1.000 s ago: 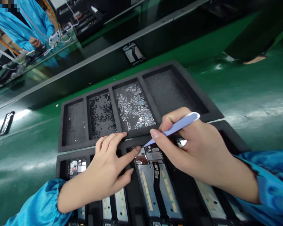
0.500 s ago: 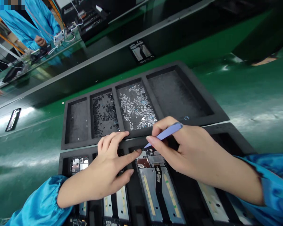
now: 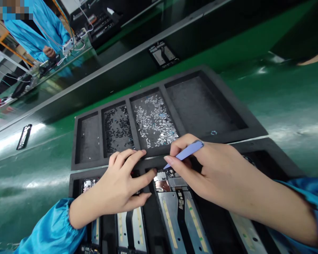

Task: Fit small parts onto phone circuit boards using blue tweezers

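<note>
My right hand (image 3: 201, 165) grips purple tweezers (image 3: 187, 150), their tip at the top edge of an opened phone (image 3: 175, 211). That phone lies in a black foam tray (image 3: 151, 208), its board and dark flex strip showing. My left hand (image 3: 124, 183) has its fingers spread, holding nothing. Its index fingertip touches the phone's upper left corner, and other fingertips rest on the foam edge. More opened phones sit in the tray's other slots, one (image 3: 129, 229) below my left hand.
A divided foam tray (image 3: 163, 102) beyond my hands holds small silver pieces (image 3: 156, 120) and black pieces (image 3: 119, 127). Another phone (image 3: 163, 54) lies farther off. Dark narrow parts (image 3: 24, 137) are at the left. A person in blue (image 3: 39, 31) is across the bench.
The view has shifted a little, so the trays sit slightly further right. Both hands keep nearly the same pose, with the tweezers still at the phone's top edge.
</note>
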### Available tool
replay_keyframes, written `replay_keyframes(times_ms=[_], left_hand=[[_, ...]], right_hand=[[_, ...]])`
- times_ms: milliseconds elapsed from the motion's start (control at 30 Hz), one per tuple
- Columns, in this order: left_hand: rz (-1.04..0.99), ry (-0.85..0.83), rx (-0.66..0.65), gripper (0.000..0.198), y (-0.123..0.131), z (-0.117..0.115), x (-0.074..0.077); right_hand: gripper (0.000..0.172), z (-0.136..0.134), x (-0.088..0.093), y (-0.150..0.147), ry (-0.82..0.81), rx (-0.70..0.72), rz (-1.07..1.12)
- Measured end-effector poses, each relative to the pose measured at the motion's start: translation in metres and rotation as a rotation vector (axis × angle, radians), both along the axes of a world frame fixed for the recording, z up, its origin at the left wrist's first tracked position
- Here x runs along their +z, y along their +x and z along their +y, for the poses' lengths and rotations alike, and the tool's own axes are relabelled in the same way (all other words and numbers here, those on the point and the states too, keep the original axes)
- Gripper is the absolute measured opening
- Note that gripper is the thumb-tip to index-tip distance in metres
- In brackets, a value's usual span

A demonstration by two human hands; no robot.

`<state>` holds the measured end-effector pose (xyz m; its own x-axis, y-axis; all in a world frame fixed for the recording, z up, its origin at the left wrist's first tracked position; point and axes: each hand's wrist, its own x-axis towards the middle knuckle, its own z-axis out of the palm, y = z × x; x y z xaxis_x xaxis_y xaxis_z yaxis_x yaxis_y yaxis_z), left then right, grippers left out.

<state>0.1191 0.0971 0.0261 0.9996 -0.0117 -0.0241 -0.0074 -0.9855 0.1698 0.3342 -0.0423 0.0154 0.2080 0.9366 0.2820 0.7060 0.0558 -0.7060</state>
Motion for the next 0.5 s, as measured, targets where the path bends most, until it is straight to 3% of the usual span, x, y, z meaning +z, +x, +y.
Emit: replay_keyframes(times_ms=[133,300,500], left_hand=[[-0.006,0.033,-0.012,0.04,0.0015,-0.0004,0.0014],[0.054,-0.116,0.055,0.04,0.0008,0.0033,0.0066],[0.055,-0.162,0.088,0.043,-0.0008,0.0046,0.0053]], right_hand=[[0.01,-0.0005,0.0005,-0.0001,-0.02,-0.013,0.02],[0.009,-0.0026,0.0011,0.0004,-0.069,-0.01,0.081],[0.008,-0.0022,0.0041,0.0027,-0.054,0.106,0.092]])
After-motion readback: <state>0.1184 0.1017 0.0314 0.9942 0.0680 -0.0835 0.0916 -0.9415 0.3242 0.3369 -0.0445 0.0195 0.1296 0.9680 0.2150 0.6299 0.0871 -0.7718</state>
